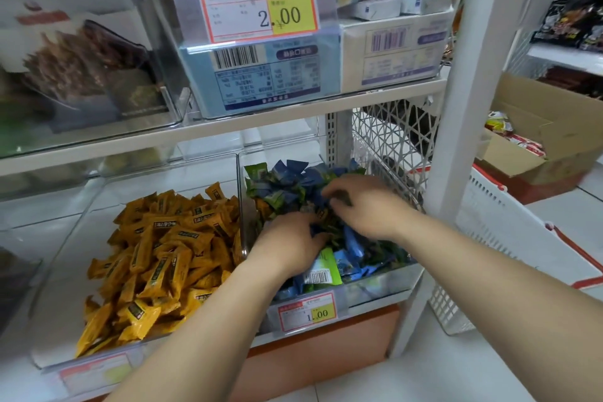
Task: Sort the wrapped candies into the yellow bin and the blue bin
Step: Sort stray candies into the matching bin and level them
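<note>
Upper price tag, clipped to the top bin, is showing "2.00" on its yellow patch. Lower price tag, on the blue bin front, is showing "1.00". Barcodes are showing on the blue box, white box and green packet; the rest is reading too blurred.

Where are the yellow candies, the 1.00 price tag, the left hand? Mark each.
yellow candies (156,254), head view, pile's middle.
1.00 price tag (306,312), head view, label's centre.
left hand (287,246), head view, back of hand.
</note>
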A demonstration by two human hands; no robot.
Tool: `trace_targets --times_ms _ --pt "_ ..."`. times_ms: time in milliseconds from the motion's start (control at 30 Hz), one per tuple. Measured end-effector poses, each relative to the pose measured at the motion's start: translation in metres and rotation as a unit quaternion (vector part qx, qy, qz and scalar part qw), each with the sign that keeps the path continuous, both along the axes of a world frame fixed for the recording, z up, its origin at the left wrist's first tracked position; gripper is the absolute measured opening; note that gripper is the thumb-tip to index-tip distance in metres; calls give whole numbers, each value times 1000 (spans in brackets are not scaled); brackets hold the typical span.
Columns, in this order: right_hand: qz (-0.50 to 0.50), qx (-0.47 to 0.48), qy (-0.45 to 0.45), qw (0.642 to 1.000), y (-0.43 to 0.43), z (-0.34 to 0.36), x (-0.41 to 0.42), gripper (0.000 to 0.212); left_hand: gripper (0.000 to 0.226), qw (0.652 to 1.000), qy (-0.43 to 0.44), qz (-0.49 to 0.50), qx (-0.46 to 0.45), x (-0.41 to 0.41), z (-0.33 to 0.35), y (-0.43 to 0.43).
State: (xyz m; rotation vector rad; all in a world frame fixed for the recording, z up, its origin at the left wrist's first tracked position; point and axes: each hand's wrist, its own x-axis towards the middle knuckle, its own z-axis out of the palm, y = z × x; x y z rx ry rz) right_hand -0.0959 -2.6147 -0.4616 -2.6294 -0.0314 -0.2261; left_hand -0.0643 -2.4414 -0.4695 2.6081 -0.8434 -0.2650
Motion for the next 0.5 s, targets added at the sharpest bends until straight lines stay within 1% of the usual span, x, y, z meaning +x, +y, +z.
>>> trace_targets --times_ms 100,167,233,267,400,500 --pt "28 -8 126 992 3 -2 29 35 32 998 13 25 -49 -7 -6 3" --pt "46 -28 160 986 1 -6 39 45 34 996 16 43 -80 -9 -10 5" --pt "57 -51 160 984 -1 -11 45 49 34 992 18 61 -111 -11 -14 6" --pt "61 -65 153 984 -2 -14 47 47 34 990 21 68 -123 -11 -16 6" --pt "54 -99 127 985 -3 -20 53 32 33 984 32 91 -152 -13 -19 6" --pt "57 -150 131 978 -2 -23 52 29 33 980 34 103 -165 -16 -20 5"
